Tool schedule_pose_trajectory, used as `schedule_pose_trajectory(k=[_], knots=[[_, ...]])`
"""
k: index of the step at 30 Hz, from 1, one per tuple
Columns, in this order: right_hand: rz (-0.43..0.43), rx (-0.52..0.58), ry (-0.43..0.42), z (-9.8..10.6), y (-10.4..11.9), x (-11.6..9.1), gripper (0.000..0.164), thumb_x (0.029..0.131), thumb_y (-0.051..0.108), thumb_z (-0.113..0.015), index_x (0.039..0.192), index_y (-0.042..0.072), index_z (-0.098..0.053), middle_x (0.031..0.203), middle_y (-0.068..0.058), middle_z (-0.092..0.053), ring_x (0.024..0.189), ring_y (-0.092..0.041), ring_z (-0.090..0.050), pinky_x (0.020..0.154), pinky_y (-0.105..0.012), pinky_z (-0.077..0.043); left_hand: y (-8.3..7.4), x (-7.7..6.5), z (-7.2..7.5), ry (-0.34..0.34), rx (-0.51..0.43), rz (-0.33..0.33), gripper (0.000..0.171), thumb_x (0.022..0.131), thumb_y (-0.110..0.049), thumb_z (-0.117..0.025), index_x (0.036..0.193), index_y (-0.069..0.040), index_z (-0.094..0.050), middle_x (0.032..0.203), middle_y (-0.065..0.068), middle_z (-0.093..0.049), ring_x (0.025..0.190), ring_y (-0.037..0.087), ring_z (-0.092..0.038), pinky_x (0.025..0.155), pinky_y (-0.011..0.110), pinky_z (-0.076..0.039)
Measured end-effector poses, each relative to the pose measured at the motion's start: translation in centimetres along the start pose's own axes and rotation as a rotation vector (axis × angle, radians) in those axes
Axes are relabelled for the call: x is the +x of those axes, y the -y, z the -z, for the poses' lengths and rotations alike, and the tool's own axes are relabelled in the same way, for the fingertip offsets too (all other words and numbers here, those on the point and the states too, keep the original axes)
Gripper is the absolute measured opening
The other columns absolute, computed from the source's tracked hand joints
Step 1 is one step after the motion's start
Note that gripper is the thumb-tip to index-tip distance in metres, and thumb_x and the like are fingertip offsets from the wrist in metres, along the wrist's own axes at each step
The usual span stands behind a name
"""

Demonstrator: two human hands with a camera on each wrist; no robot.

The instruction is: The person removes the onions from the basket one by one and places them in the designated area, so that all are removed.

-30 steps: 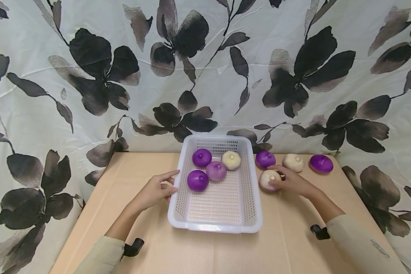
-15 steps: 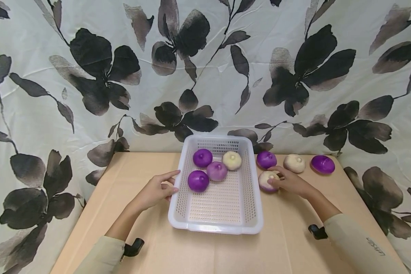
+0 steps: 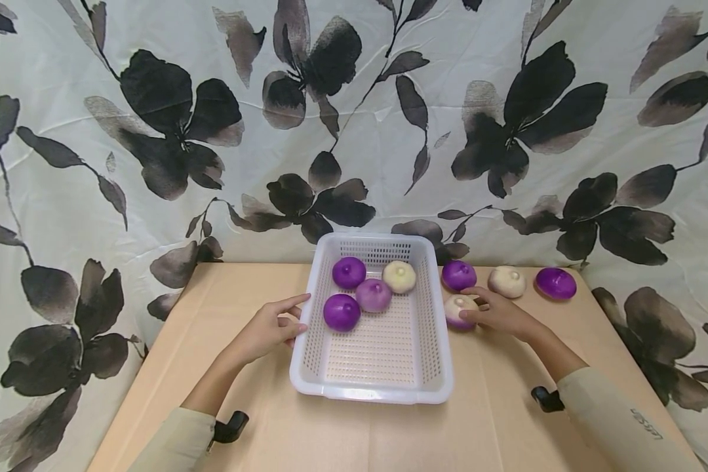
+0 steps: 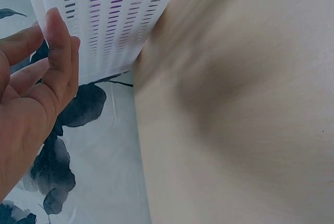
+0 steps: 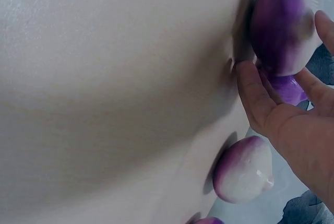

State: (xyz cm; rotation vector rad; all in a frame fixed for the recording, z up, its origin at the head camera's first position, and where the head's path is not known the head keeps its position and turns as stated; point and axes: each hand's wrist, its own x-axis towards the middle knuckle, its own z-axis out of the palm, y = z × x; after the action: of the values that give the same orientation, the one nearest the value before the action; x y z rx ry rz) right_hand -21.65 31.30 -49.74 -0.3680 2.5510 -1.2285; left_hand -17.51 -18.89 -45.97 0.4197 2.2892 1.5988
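A white perforated plastic basket (image 3: 370,360) stands mid-table with several purple and whitish turnips inside, among them a dark purple turnip (image 3: 341,313). Just right of the basket, my right hand (image 3: 498,314) holds a white-and-purple turnip (image 3: 460,311) between thumb and fingers. In the right wrist view that turnip (image 5: 279,28) shows its purple side, with fingertips against its lower edge and the thumb on the far side. My left hand (image 3: 271,331) touches the basket's left rim with extended fingertips; in the left wrist view the fingers (image 4: 58,51) rest against the slotted side wall.
Behind the right hand lie a purple turnip (image 3: 458,275), a whitish turnip (image 3: 507,282) and another purple turnip (image 3: 556,284) in a row. The light wooden table (image 3: 224,406) ends at a hanging floral cloth (image 3: 401,157).
The turnip under my right hand has turned, now showing a whiter top and purple lower edge, and shifted slightly left. My left hand and the basket stay in place.
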Motion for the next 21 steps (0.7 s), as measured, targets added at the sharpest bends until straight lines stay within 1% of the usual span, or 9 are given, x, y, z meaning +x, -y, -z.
schedule_pose_trajectory(k=[4, 11, 17, 21], knots=[[0.003, -0.005, 0.004, -0.01, -0.18, 0.03, 0.065, 0.098, 0.024, -0.071, 0.150, -0.005, -0.043, 0.139, -0.033, -0.053, 0.123, -0.049, -0.057, 0.089, -0.038, -0.059, -0.08, -0.05, 0.02, 0.002, 0.005, -0.007, 0.064, 0.096, 0.004, -0.065, 0.155, 0.005, -0.040, 0.114, 0.026, -0.059, 0.075, 0.014, -0.068, 0.068, 0.050, -0.065], [0.031, -0.031, 0.008, 0.10, -0.32, 0.04, 0.064, 0.098, 0.023, -0.072, 0.148, -0.004, -0.044, 0.137, -0.031, -0.056, 0.122, -0.047, -0.058, 0.088, -0.037, -0.058, -0.22, 0.02, -0.01, -0.012, 0.010, 0.009, 0.064, 0.095, 0.003, -0.066, 0.155, 0.002, -0.042, 0.115, 0.025, -0.059, 0.075, 0.014, -0.067, 0.069, 0.050, -0.065], [0.046, -0.029, 0.013, 0.14, -0.32, 0.04, 0.064, 0.098, 0.023, -0.072, 0.148, -0.005, -0.045, 0.139, -0.030, -0.055, 0.124, -0.049, -0.057, 0.090, -0.040, -0.058, -0.26, -0.06, 0.01, -0.007, 0.002, 0.011, 0.065, 0.095, 0.004, -0.066, 0.155, 0.002, -0.041, 0.114, 0.025, -0.059, 0.075, 0.015, -0.068, 0.069, 0.051, -0.064], [0.050, -0.037, 0.014, 0.21, -0.44, 0.08, 0.063, 0.098, 0.023, -0.072, 0.148, -0.005, -0.045, 0.139, -0.030, -0.055, 0.125, -0.050, -0.056, 0.091, -0.042, -0.058, -0.28, -0.07, 0.06, -0.003, 0.005, 0.003, 0.065, 0.095, 0.004, -0.065, 0.155, 0.004, -0.040, 0.114, 0.026, -0.059, 0.075, 0.014, -0.068, 0.068, 0.050, -0.064]])
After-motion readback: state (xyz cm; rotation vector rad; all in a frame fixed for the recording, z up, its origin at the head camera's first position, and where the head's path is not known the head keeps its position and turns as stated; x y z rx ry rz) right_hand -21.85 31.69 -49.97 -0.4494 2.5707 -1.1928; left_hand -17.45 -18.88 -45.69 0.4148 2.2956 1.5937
